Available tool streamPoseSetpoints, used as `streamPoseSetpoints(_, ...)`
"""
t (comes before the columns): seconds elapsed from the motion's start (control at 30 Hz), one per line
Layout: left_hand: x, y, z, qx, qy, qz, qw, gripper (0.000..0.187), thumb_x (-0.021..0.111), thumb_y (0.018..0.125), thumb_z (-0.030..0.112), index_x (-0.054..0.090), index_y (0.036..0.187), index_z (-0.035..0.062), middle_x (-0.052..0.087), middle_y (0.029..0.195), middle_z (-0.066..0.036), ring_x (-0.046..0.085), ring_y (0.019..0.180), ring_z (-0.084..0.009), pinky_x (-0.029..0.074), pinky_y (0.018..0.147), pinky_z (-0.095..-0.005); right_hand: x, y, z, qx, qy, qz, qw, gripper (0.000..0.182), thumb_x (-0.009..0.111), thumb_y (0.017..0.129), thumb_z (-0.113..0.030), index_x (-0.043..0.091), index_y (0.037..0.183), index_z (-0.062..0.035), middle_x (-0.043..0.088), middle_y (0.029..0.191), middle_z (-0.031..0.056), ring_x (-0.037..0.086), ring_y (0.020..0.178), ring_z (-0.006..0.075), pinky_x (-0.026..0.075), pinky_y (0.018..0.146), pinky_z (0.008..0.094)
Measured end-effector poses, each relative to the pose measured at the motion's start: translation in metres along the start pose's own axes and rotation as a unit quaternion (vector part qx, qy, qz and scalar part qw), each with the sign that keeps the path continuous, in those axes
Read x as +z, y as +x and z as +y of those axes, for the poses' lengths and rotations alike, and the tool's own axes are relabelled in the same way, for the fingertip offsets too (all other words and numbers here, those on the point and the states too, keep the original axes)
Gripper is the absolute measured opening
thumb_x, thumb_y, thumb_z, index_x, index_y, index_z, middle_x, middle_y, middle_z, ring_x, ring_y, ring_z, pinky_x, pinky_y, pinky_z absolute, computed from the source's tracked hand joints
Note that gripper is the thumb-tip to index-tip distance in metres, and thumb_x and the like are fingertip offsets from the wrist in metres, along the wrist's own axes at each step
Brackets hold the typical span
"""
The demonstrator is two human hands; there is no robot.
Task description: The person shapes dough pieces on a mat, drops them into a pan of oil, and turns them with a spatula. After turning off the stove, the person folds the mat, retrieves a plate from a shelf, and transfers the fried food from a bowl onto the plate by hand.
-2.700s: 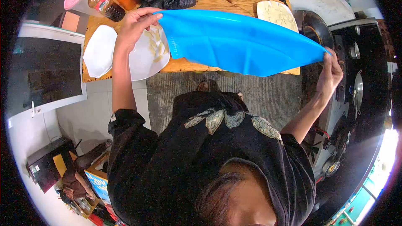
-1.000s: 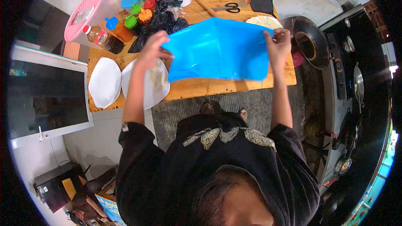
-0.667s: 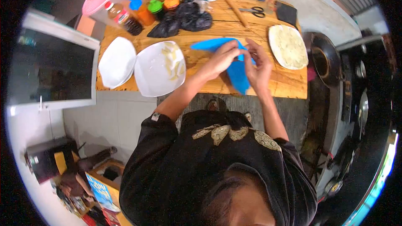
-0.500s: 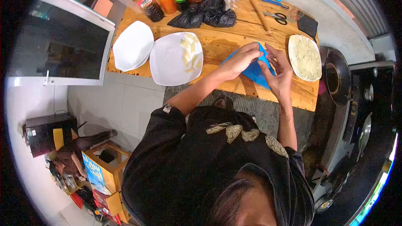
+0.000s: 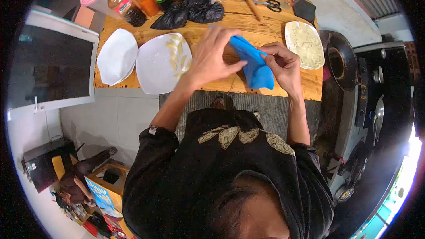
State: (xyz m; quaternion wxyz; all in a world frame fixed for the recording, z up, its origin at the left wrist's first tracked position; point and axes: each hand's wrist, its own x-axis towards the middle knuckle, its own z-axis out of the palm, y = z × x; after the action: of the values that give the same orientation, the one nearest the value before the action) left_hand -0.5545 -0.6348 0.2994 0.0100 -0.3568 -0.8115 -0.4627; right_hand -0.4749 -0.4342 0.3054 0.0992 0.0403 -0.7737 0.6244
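In the head view my right hand (image 5: 284, 67) pinches the edge of a limp blue sheet (image 5: 259, 71), which hangs down over the front part of the wooden table (image 5: 219, 84). My left hand (image 5: 210, 57) is raised to the left of the sheet, fingers and thumb apart, with nothing in it. Left of that hand lies a white square plate (image 5: 152, 68) with pale wedge-shaped pieces (image 5: 177, 55) along its right side. A white dish (image 5: 319, 65) covered with a layer of pale pieces (image 5: 304, 44) stands beyond my right hand.
White dishes (image 5: 117, 57) stand at the table's left. Behind are black plastic bags (image 5: 206, 12), a sauce bottle (image 5: 127, 9), squeeze bottles (image 5: 146, 2), a rolling pin (image 5: 250, 2) and scissors (image 5: 271, 5). A dark wok (image 5: 338, 59) sits to the right.
My left hand has let go of the blue sheet and moved left, its fingers spreading. The sheet now hangs from my right hand. The whole view has shifted slightly.
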Motion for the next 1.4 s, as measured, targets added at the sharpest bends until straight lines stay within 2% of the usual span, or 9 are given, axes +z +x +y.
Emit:
streamPoseSetpoints(0.17,-0.006,0.016,-0.062,0.155,0.154,-0.046,0.975,0.042,0.075,0.069,0.024,0.063,0.106,0.0110,0.055,0.118,-0.008,0.050,0.112,-0.0268,0.042,0.087,-0.0421,-0.030,0.010,-0.015,-0.001,0.051,0.016,0.999,0.015,0.058,0.085,0.001,0.064,0.098,0.0027,0.064,0.088,0.0045,0.055,0.076,0.0082,0.045,0.068,0.0231)
streamPoseSetpoints(0.27,-0.009,0.036,-0.083,-0.061,0.056,-0.183,0.980,0.032,0.071,0.074,0.025,0.064,0.100,0.0077,0.064,0.092,-0.012,0.061,0.086,-0.0284,0.048,0.073,-0.0392,-0.053,0.028,-0.005,0.036,-0.035,0.032,0.998,0.013,0.060,0.085,-0.004,0.064,0.097,0.0014,0.064,0.086,0.0038,0.054,0.075,0.0071,0.045,0.067,0.0222)
streamPoseSetpoints(0.3,-0.010,0.042,-0.081,0.021,0.020,-0.114,0.993,0.026,0.067,0.078,0.024,0.062,0.095,0.0046,0.062,0.074,-0.015,0.061,0.066,-0.0308,0.047,0.061,-0.0382,-0.059,0.038,0.005,0.018,-0.048,0.050,0.997,0.013,0.061,0.086,-0.008,0.064,0.095,0.0006,0.064,0.084,0.0030,0.054,0.073,0.0064,0.044,0.066,0.0219)
streamPoseSetpoints(0.57,-0.028,0.047,-0.037,0.117,0.064,-0.017,0.991,0.015,0.064,0.072,0.003,0.056,0.085,0.0030,0.060,0.083,-0.014,0.060,0.076,-0.0346,0.047,0.065,-0.0385,-0.084,0.038,0.033,-0.003,0.022,0.024,0.999,0.011,0.054,0.084,0.002,0.061,0.091,-0.0014,0.064,0.091,0.0043,0.056,0.082,0.0106,0.044,0.076,0.0259)
streamPoseSetpoints(0.93,0.040,-0.063,-0.093,-0.077,0.115,-0.295,0.946,0.021,0.065,0.075,0.010,0.059,0.094,0.0045,0.065,0.087,-0.014,0.062,0.079,-0.0346,0.049,0.071,-0.0394,-0.028,-0.069,0.175,0.194,0.129,0.006,0.972,0.009,0.054,0.085,0.000,0.061,0.090,-0.0002,0.061,0.081,0.0022,0.056,0.073,0.0086,0.046,0.068,0.0233)
streamPoseSetpoints(1.13,0.040,0.001,-0.143,-0.122,0.056,-0.145,0.980,0.023,0.063,0.081,0.020,0.062,0.101,0.0086,0.067,0.083,-0.010,0.063,0.066,-0.0280,0.049,0.062,-0.0394,-0.036,0.001,0.173,0.219,0.069,0.123,0.965,0.018,0.055,0.086,-0.011,0.063,0.097,0.0012,0.064,0.079,0.0051,0.058,0.071,0.0124,0.047,0.066,0.0256)
streamPoseSetpoints(1.23,0.065,0.022,-0.171,-0.147,0.059,-0.049,0.986,0.032,0.062,0.083,0.023,0.059,0.111,0.0094,0.064,0.101,-0.013,0.062,0.087,-0.0285,0.048,0.077,-0.0394,-0.033,0.034,0.225,0.209,-0.094,0.184,0.956,0.030,0.059,0.084,-0.018,0.060,0.105,0.0034,0.065,0.093,0.0174,0.062,0.085,0.0262,0.048,0.077,0.0343)
streamPoseSetpoints(1.33,0.095,0.017,-0.153,0.045,0.255,0.124,0.958,0.043,0.058,0.086,0.024,0.050,0.126,0.0111,0.049,0.128,-0.017,0.046,0.118,-0.0349,0.036,0.097,-0.0451,-0.011,0.040,0.232,-0.010,-0.394,0.304,0.867,0.046,0.061,0.082,-0.025,0.052,0.117,0.0034,0.055,0.116,0.0260,0.053,0.106,0.0390,0.042,0.091,0.0443)
streamPoseSetpoints(1.4,0.107,-0.002,-0.118,0.049,0.289,-0.054,0.955,0.049,0.053,0.090,0.027,0.041,0.135,0.0113,0.030,0.144,-0.017,0.024,0.133,-0.0395,0.018,0.108,-0.0525,0.006,0.022,0.216,0.013,-0.407,0.232,0.883,0.063,0.061,0.082,-0.030,0.038,0.131,0.0017,0.042,0.133,0.0238,0.039,0.121,0.0414,0.032,0.101,0.0493)
